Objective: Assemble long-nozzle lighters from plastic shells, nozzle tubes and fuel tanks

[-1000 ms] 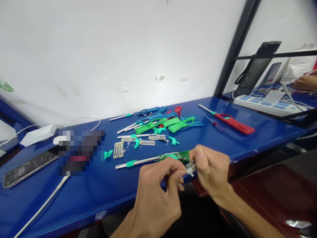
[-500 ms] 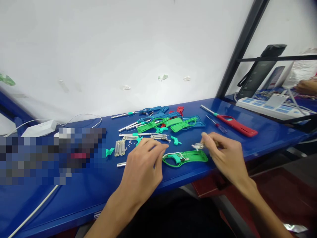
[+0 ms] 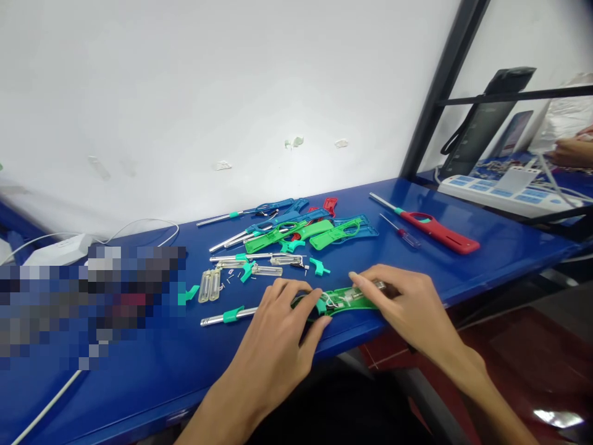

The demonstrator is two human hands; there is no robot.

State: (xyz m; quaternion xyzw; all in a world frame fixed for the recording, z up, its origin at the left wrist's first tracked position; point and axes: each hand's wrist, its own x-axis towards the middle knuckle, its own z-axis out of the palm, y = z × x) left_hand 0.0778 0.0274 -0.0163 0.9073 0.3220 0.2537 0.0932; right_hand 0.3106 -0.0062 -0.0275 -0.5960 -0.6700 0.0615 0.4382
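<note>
Near the table's front edge lies an opened green lighter casing [image 3: 365, 303], with a teal trigger [image 3: 321, 305] and a white tube in it. Its metal barrel [image 3: 214, 320] points left. My left hand [image 3: 282, 324] grips the casing around the trigger, thumb on the near side and fingers on the far side. My right hand [image 3: 407, 303] pinches a clear fuel tank [image 3: 360, 293] at the casing's right part, and its fingers partly cover the tank. Whether the tank sits fully in the casing, I cannot tell.
Behind are blue casings [image 3: 296, 215], green casings [image 3: 334, 233], loose clear tanks [image 3: 210, 285] and a teal trigger [image 3: 319, 267]. A red lighter [image 3: 438, 232] and a screwdriver [image 3: 407, 237] lie right, before a power strip [image 3: 504, 193]. Another person's hand [image 3: 574, 151] shows far right.
My right hand has brought the clear tank down and left onto the green casing. My left hand has moved from above the casing to grip it. The view has shifted slightly.
</note>
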